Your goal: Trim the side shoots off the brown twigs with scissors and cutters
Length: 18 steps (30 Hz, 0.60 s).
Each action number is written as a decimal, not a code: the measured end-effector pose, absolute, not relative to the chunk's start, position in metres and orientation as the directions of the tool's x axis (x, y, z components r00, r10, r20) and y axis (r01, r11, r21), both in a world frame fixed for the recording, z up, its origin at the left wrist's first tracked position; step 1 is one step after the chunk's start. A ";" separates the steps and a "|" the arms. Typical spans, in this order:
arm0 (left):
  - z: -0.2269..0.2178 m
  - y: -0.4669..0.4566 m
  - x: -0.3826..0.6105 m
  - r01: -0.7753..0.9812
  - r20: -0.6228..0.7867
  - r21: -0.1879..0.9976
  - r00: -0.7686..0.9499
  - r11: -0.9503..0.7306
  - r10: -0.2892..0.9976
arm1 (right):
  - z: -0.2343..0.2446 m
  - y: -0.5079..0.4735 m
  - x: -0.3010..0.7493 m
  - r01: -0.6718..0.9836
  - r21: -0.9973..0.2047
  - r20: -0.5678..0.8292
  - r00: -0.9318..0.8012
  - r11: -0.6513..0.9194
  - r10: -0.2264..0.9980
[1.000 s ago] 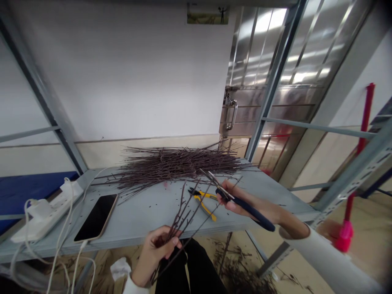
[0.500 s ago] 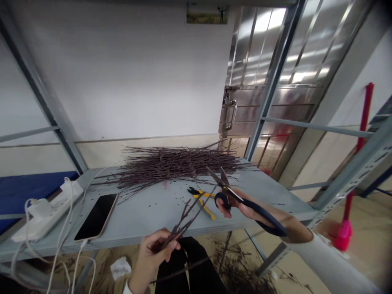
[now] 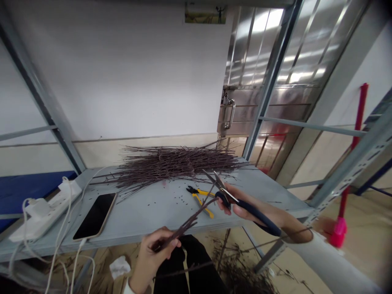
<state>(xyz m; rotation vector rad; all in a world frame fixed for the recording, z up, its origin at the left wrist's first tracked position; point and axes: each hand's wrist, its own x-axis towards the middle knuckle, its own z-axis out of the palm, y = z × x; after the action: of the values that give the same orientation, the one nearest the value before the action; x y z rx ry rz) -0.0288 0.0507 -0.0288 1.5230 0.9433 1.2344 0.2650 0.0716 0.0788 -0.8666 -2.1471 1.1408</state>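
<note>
My left hand is closed around a few thin brown twigs, low in front of the shelf edge. Their upper ends slant up to the right, reaching my other hand. My right hand grips scissors with dark blue handles; the blades point up and left and are a little apart. One twig passes close to the blades, and I cannot tell whether they touch it. Behind the hands a big pile of twigs lies along the back of the grey shelf.
Yellow-handled cutting pliers lie on the shelf among small dark bits. A phone on a cable and a white power strip are at left. Twig scraps and crumpled tissue lie on the floor. Metal posts frame the shelf.
The scissor blades have come closer together, and my right hand has moved slightly left. The upper parts of the held twigs have swung to the right. My left hand keeps its grip.
</note>
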 end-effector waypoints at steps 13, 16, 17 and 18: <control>-0.030 0.053 -0.024 0.169 0.216 0.952 0.215 -0.254 0.952 | 0.061 0.095 0.263 0.625 -0.674 0.289 -0.268 0.394 0.919; -0.041 0.056 -0.023 0.168 0.150 0.967 0.236 -0.192 0.960 | 0.055 0.098 0.265 0.650 -0.665 0.268 -0.251 0.367 0.930; -0.045 0.058 -0.022 0.136 0.128 0.977 0.238 -0.164 0.963 | 0.055 0.098 0.265 0.650 -0.670 0.256 -0.251 0.358 0.934; -0.048 0.059 -0.020 0.096 0.112 0.986 0.236 -0.138 0.965 | 0.055 0.098 0.265 0.649 -0.675 0.247 -0.250 0.352 0.936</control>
<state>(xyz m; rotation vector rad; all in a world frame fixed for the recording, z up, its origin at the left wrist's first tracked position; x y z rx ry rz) -0.0205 0.0589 -0.0477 1.4849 1.0516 1.0689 0.2652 0.0976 0.0550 -1.3751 -1.9932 0.5928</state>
